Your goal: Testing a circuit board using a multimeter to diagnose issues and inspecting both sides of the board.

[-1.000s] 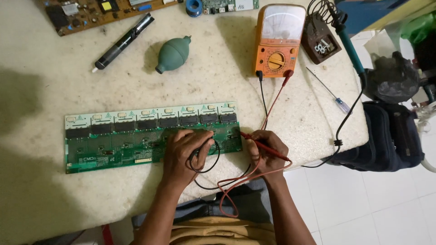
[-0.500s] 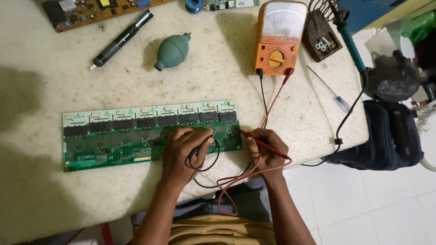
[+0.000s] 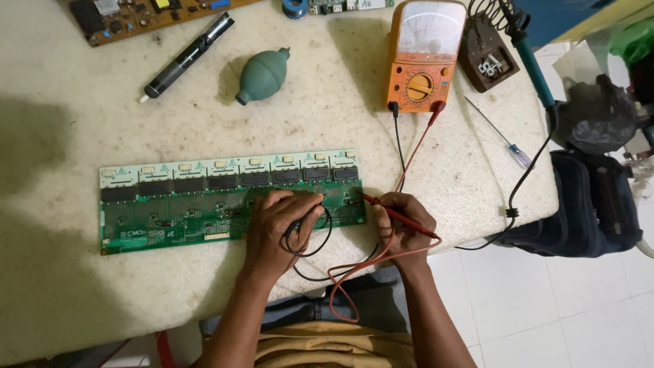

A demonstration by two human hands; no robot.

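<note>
Head view: hands point(image 3: 279, 225) point(image 3: 403, 219) probe long green circuit board point(image 3: 177, 204).

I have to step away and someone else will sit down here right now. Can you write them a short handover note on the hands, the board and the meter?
Left hand: rests on the long green circuit board near its right end, holding the black probe lead against it.
Right hand: grips the red probe, tip at the board's right edge.
Both leads run up to the orange analog multimeter at the far side of the table.
Done: meter connected, both probes on the board's right end.
Left: which points were already checked cannot be told; the rest of the board stretches to the left.
Nearby: green rubber blower, black desoldering pump, small screwdriver.
</note>
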